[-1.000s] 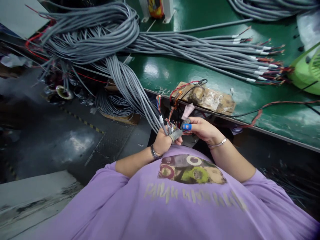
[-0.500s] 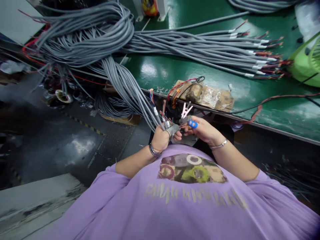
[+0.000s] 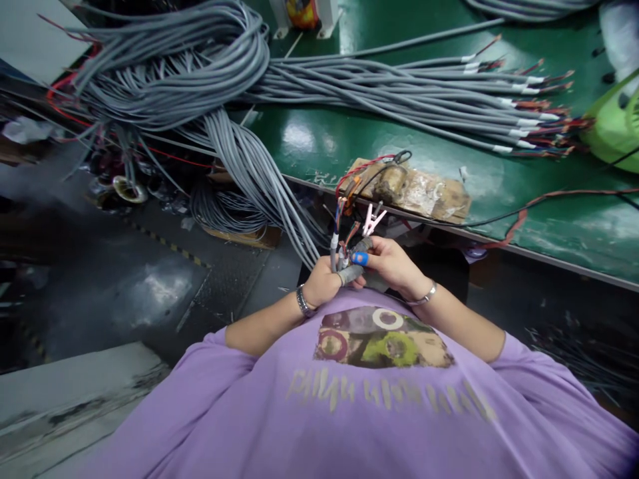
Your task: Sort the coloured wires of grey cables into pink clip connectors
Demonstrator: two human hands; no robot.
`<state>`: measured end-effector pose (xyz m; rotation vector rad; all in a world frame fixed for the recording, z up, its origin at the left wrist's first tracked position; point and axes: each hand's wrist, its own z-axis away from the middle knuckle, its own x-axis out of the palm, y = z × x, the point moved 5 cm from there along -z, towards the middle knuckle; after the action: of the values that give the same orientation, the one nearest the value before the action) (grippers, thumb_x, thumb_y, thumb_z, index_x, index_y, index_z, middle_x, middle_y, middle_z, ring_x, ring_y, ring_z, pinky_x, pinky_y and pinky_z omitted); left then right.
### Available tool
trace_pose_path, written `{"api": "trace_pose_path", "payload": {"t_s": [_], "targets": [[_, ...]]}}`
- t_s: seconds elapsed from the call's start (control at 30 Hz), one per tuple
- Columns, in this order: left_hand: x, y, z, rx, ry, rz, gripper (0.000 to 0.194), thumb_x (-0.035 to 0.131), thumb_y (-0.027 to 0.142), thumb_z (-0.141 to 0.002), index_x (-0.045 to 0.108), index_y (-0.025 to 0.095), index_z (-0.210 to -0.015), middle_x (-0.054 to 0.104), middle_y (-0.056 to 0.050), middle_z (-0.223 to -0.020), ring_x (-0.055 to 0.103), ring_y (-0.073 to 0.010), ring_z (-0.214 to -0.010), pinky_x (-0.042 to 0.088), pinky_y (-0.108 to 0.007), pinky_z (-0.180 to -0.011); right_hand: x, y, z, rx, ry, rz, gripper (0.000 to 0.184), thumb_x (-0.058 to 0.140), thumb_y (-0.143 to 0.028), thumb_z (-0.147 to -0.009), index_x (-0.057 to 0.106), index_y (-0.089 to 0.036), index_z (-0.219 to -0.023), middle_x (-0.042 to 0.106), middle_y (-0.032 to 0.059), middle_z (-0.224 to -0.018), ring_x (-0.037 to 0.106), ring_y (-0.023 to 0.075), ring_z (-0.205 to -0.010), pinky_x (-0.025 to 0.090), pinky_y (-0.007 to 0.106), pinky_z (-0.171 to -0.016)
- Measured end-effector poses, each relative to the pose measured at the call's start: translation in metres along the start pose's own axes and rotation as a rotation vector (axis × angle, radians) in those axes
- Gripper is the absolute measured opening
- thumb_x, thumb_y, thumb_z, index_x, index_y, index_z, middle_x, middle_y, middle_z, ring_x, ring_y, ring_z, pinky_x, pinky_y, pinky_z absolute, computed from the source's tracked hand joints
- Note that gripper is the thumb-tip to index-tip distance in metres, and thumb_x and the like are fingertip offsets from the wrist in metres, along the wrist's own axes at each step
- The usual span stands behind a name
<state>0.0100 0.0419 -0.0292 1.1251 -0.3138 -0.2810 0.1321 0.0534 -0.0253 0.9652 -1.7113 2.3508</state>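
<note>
My left hand point(image 3: 322, 283) is closed around the ends of several grey cables point(image 3: 279, 193), just in front of my purple shirt. White sleeves and bared coloured wires point(image 3: 340, 207) stick up above its fingers. Against it, my right hand point(image 3: 394, 263) has its fingers closed at the cable ends, the thumb in a blue cover and a finger wrapped in grey. The thin wires between its fingertips are mostly hidden. A pink clothes peg point(image 3: 372, 221) stands just beyond the right fingers, by the bench edge.
On the green bench point(image 3: 309, 143) lie a large coil of grey cable point(image 3: 174, 73) and a row of stripped cables point(image 3: 399, 86). A worn wooden block point(image 3: 424, 193) sits at the edge, beside a red cord point(image 3: 516, 223). A green fan-like object point(image 3: 614, 130) is at right.
My right hand has moved left, up against my left hand. The cable ends in my left hand have swung right and stand more upright.
</note>
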Motion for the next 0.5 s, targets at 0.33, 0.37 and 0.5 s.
{"api": "trace_pose_path", "payload": {"t_s": [0.33,0.37,0.5], "targets": [[-0.005,-0.002,-0.009,0.097,0.271,0.328,0.037,0.08,0.047,-0.063,0.065,0.014,-0.065,0.069,-0.005,-0.057,0.062,-0.0145,-0.046,0.054,-0.026,-0.049,-0.02,0.001,-0.004,-0.073,0.244,0.017,0.041,0.088,-0.045,-0.06,0.057,-0.019,-0.063,0.05,-0.0059,-0.048,0.039,0.0067,-0.044,0.032,0.023,-0.045],[-0.006,-0.002,-0.008,0.099,0.288,0.334,0.037,0.08,0.047,-0.063,0.065,0.014,-0.066,0.068,-0.005,-0.056,0.062,-0.014,-0.046,0.053,-0.026,-0.049,-0.021,0.003,-0.003,-0.073,0.25,0.014,0.04,0.088,-0.044,-0.061,0.058,-0.019,-0.064,0.051,-0.0058,-0.049,0.04,0.007,-0.045,0.032,0.023,-0.046],[-0.005,-0.001,-0.008,0.099,0.311,0.32,0.039,0.08,0.048,-0.063,0.063,0.014,-0.063,0.067,-0.004,-0.055,0.061,-0.013,-0.045,0.052,-0.025,-0.048,-0.02,0.006,0.0,-0.051,0.223,-0.009,0.037,0.086,-0.044,-0.065,0.058,-0.019,-0.067,0.051,-0.0053,-0.051,0.042,0.0084,-0.047,0.033,0.024,-0.048]]}}
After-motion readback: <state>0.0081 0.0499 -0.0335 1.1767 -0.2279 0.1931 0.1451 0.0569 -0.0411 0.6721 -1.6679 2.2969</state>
